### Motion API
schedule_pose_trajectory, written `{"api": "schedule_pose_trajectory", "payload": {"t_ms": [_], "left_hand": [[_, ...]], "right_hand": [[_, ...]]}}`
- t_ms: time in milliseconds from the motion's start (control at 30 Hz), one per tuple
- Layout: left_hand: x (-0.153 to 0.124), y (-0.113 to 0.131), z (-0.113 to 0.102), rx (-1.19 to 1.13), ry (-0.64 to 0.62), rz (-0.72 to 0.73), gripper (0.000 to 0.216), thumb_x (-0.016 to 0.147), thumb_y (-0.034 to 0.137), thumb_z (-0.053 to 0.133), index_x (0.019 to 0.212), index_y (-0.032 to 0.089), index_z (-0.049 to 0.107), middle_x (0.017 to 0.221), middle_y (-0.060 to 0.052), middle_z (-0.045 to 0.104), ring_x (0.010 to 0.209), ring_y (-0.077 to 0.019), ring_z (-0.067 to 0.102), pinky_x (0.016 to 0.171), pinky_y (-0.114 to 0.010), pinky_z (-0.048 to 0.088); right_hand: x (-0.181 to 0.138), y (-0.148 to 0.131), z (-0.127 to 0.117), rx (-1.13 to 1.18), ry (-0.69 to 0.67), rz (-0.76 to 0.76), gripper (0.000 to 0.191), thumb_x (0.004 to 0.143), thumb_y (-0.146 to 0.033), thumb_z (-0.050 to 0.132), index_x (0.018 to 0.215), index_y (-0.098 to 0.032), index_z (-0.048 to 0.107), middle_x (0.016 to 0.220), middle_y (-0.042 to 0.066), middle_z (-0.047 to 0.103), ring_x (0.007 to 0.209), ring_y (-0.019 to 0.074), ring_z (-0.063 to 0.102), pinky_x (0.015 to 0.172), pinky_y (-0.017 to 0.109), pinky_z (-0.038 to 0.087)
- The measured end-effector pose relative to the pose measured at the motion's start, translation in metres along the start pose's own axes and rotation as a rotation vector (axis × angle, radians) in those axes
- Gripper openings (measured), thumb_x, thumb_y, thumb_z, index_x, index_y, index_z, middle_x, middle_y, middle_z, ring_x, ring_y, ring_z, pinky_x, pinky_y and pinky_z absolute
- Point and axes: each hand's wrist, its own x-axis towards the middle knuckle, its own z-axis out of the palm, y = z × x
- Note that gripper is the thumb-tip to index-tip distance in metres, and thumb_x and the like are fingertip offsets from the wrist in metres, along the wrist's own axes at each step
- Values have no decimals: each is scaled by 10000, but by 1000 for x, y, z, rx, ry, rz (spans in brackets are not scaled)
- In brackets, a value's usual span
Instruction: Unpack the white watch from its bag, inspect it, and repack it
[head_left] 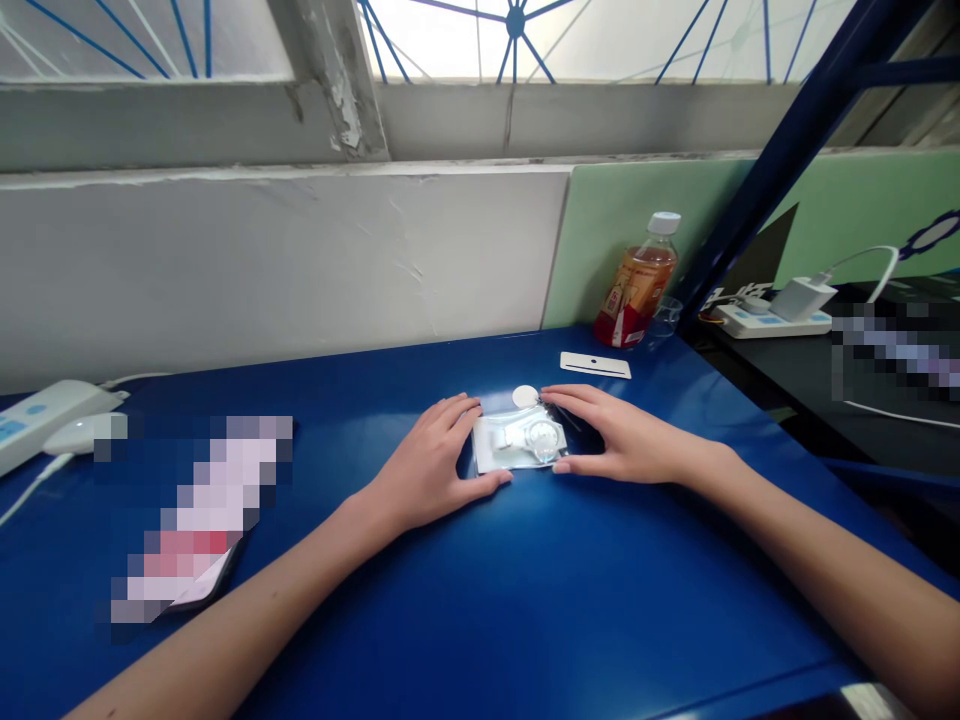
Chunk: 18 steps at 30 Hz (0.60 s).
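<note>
On the blue desk lies a small clear plastic packet. Inside it is a pale thing with a round dial, which looks like a watch. A round white tag sits at the packet's far edge. My left hand rests at the packet's left side, thumb along the near edge and fingers stretched out. At the right side is my right hand, its thumb by the near right corner and its fingertips beside the tag. Both hands have thumb and fingers apart; the packet lies flat between them.
A white card lies behind my right hand. Farther back stand a drink bottle and a small clear cup. To the left are a blurred-out phone and a white power strip. A blue metal post slants up at the right.
</note>
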Motion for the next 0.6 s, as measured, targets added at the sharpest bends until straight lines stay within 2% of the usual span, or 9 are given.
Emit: {"api": "schedule_pose_trajectory", "payload": {"t_ms": [133,233,467,600], "left_hand": [[-1,1,-1,-30,29,25,771,846,609,631,1430,140,443,1490,-181,452,1388,-353,403,1125,-516,373],[-2,1,-2,-62,58,78,716,848,553,662,1423,183,448,1449,-151,499,1355,-337,445,1106,-492,406],[-2,1,0,-39,90,137,526,956,449,546,1383,150,479,1340,-159,601,1264,-326,528,1041,-492,452],[-3,-1,-1,-58,134,163,435,1003,430,455,1332,155,524,1290,-149,643,1199,-316,578,992,-481,477]], "right_hand": [[0,0,1,5,17,-17,825,835,-637,614,1486,-171,412,1497,181,458,1358,372,454,1095,527,426],[-1,-1,1,-8,20,-21,797,854,-629,593,1479,-165,421,1488,181,468,1356,366,458,1101,509,422],[-2,0,0,-33,48,-74,814,825,-596,657,1481,-172,426,1505,196,443,1354,380,454,1087,531,422],[0,0,-2,-16,137,-242,436,929,-378,613,1338,-229,596,1376,133,592,1247,304,562,1035,466,469]]}}
